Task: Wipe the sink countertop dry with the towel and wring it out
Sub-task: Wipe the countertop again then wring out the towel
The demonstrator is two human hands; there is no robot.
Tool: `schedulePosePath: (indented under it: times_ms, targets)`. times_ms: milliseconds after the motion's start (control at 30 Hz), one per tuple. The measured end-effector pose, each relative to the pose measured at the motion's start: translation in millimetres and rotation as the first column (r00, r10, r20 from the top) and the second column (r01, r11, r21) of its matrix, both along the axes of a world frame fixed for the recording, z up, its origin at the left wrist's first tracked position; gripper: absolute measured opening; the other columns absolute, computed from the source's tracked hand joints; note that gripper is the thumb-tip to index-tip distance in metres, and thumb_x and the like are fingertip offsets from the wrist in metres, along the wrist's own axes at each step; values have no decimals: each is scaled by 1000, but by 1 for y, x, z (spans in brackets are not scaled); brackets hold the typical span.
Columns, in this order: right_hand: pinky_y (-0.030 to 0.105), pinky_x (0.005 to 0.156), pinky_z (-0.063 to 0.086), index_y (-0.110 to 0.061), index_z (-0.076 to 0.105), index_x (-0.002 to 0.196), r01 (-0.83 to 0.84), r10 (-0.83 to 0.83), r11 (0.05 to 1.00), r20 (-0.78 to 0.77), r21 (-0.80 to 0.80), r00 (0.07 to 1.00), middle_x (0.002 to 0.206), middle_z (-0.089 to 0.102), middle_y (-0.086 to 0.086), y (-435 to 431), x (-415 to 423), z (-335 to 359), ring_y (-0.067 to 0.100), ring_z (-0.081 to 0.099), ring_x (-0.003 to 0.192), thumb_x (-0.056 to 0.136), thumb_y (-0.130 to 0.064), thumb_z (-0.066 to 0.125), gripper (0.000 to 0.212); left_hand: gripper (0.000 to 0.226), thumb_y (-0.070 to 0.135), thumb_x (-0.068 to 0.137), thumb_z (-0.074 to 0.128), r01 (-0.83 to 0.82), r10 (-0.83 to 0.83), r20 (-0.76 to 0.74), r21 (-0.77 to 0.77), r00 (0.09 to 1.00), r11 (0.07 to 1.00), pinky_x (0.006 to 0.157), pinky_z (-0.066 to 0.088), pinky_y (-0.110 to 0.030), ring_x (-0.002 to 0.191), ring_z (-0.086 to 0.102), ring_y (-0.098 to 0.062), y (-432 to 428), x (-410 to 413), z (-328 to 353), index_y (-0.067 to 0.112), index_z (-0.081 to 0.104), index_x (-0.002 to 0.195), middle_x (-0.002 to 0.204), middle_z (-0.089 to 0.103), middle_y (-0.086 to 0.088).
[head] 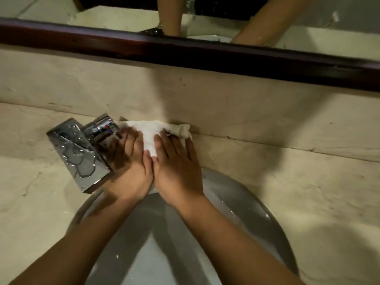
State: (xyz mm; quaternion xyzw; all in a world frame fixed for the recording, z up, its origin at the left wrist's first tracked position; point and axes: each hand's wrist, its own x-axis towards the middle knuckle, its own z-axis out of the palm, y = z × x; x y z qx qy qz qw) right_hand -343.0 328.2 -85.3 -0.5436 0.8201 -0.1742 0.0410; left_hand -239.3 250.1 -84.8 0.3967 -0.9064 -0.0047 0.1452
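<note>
With your left hand (128,163) and right hand (176,167) spread flat, fingers pressing the towel (153,131) onto the countertop (267,171) back edge beside the faucet (82,153), I'd push hard into that wall seam.

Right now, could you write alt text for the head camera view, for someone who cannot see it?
Two bare hands, the left hand and the right hand, press flat on a white towel on the beige countertop behind a grey sink. A wet chrome tap stands just left of them, below a dark-framed mirror.
</note>
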Motion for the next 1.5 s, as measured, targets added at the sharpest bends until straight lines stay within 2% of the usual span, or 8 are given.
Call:
schedulePosePath:
  times_ms: [233,467,633,767,1000,1100,1233,1500]
  targets:
    - [53,125,11,-16,44,152,159,-162,987,80,36,984,157,46,1,33,-18,12,21,36,146,101,-37,16,62,68,36,99,22,57,-65,44,154,997,986,123,23,-52,151,33,-34,26,-36,6,-5,46,148,158,41,-22]
    - [54,124,-14,-30,16,163,257,-302,933,158,251,940,172,7,-9,173,-110,31,6,-5,157,106,-46,13,59,65,37,100,29,331,-356,48,270,933,904,120,34,-48,145,42,-37,128,-131,17,-6,51,144,151,49,-25]
    - [53,126,-3,-29,31,160,487,-507,848,54,208,860,169,23,-6,254,-148,31,7,11,157,107,-47,22,57,67,35,102,20,550,-592,77,287,803,784,122,31,-50,146,41,-38,195,-197,25,-7,47,146,153,47,-25]
    - [55,124,10,-27,30,161,630,-636,731,-75,261,768,169,21,-3,342,-206,37,9,13,157,104,-50,14,63,69,44,104,15,619,-687,35,402,726,675,126,-8,-29,159,3,-19,278,-286,30,8,9,163,172,6,-9]
    - [57,112,32,2,57,136,628,-681,676,-1,386,733,146,49,30,430,-306,36,42,41,142,91,-41,-2,86,65,43,107,30,721,-833,171,431,525,543,127,6,-35,158,9,-21,358,-391,50,12,17,163,172,11,-7]
    - [56,123,17,7,40,150,677,-722,670,54,305,690,160,26,36,415,-281,14,48,21,152,101,-39,2,77,63,45,108,24,843,-911,90,352,402,406,128,10,-37,158,11,-19,322,-371,34,14,20,163,171,15,-7]
    - [37,128,8,-7,26,161,746,-750,660,111,87,652,169,18,18,414,-278,13,26,14,158,103,-44,19,69,57,38,109,36,877,-884,-68,185,462,444,126,23,-42,154,29,-25,327,-357,10,5,40,155,162,37,-15]
    - [35,127,8,-18,16,163,575,-602,780,49,246,797,172,7,5,438,-330,26,20,8,158,96,-44,11,73,53,32,106,41,723,-709,-140,158,691,673,125,26,-43,150,37,-28,378,-363,3,3,47,150,157,46,-16]
